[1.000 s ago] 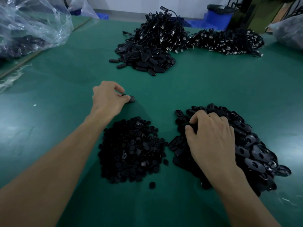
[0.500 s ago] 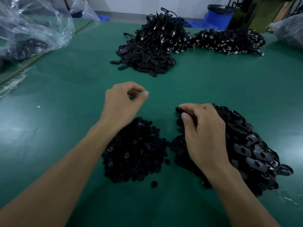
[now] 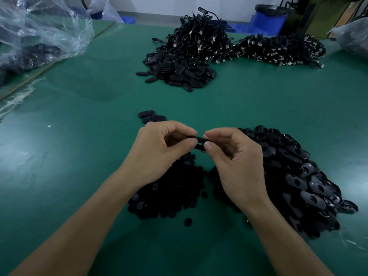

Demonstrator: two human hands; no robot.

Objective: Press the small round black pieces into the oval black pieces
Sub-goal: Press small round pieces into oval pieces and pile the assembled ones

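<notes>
My left hand [image 3: 159, 148] and my right hand [image 3: 237, 162] meet above the green table [image 3: 79, 156], both pinching one oval black piece [image 3: 199, 141] between thumbs and fingertips. Whether a small round piece is between the fingers is hidden. Below my left hand lies a heap of small round black pieces [image 3: 169, 192]. A larger heap of oval black pieces [image 3: 298, 182] lies under and to the right of my right hand. Two or three oval pieces [image 3: 151, 116] lie on the table just beyond my hands.
Farther back sits another pile of oval black pieces [image 3: 179, 73] against a tangle of black cables [image 3: 201, 40], with a second cable heap [image 3: 278, 49] to its right. A clear plastic bag [image 3: 37, 34] lies at the far left. One loose round piece [image 3: 188, 222] lies near me.
My left hand drew back from the table toward the middle, leaving oval pieces behind. My right hand lifted an oval piece off its heap, and both hands now hold it together.
</notes>
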